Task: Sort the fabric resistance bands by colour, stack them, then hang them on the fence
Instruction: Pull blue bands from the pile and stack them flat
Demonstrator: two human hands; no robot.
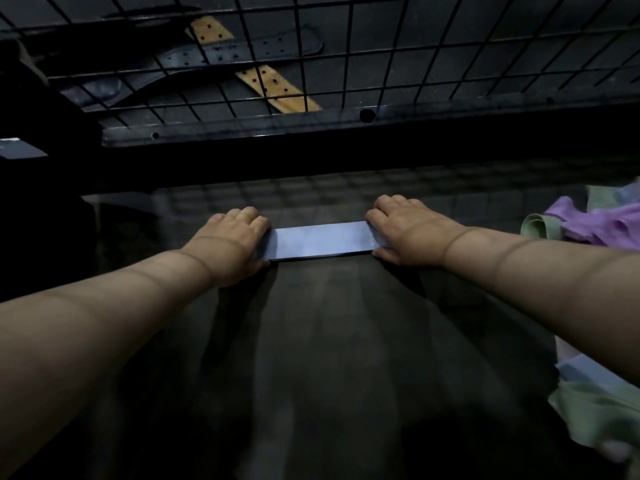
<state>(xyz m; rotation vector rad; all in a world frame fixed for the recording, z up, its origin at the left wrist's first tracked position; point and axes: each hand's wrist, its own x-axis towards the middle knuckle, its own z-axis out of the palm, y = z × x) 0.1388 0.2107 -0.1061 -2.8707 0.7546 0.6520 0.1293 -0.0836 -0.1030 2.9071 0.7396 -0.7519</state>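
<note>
The blue band lies flat, drawn out sideways on the dark bench, on the near side of the wire fence. The left grip and right grip each close on one end of it, fingers curled over. Purple bands and green bands lie heaped at the right, apart from it.

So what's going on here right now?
A person holds a blue band flat on the dark surface, left hand gripping one end, right hand the other. Purple bands and green bands lie heaped to the right. No band hangs on the wire fence yet.
</note>
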